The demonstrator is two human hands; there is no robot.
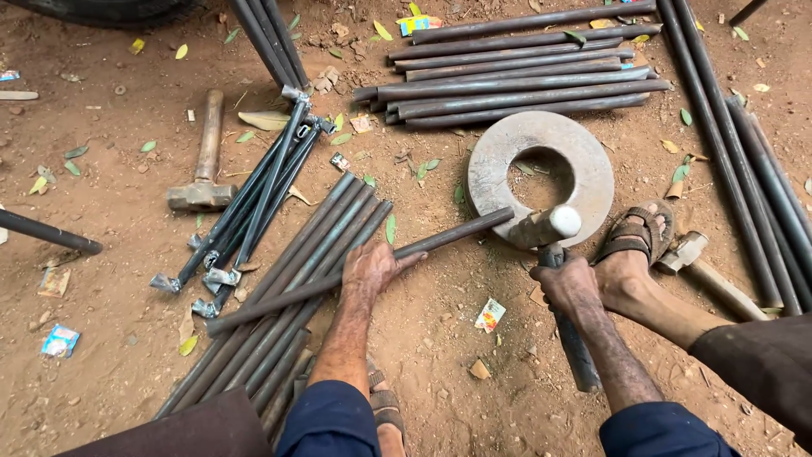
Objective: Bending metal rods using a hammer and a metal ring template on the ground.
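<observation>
Both hands work beside the steel ring (541, 173): left hand (370, 269) pinches the dark rod (355, 272), its tip resting on the ring; right hand (568, 286) wraps the hammer (554, 254). Striking step, seemingly; a steady rod matters.

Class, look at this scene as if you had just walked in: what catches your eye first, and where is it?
The big metal ring lying flat on the red dirt, right of centre, draws the eye first. The left hand holds a dark rod with its far end resting on the ring's edge, while the right hand grips a hammer whose head sits on the ring. Bundles of pipes lie above.
</observation>
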